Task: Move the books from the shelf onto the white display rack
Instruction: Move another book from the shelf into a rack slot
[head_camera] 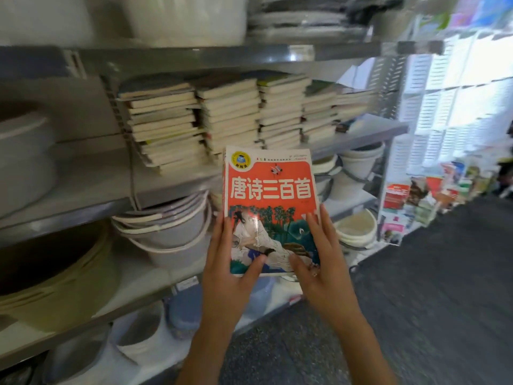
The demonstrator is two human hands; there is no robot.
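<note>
A red-covered book [270, 195] with white characters and a painted scene is held upright in front of me, cover facing me. My left hand [231, 270] grips its lower left edge, thumb across the cover. My right hand [322, 262] grips the lower right edge, thumb on the cover too. Behind the book, several stacks of books [227, 118] lie flat on a grey metal shelf [177, 179], page edges toward me. The white display rack [455, 107] stands far right, with a few colourful books [410, 195] low on it.
Stacked white buckets [172, 232] and basins [358, 229] fill the shelves below the books. Large pale tubs [25, 159] sit at the left. White containers [183, 18] stand on the top shelf. A dark floor aisle [433, 287] runs along the right toward the rack.
</note>
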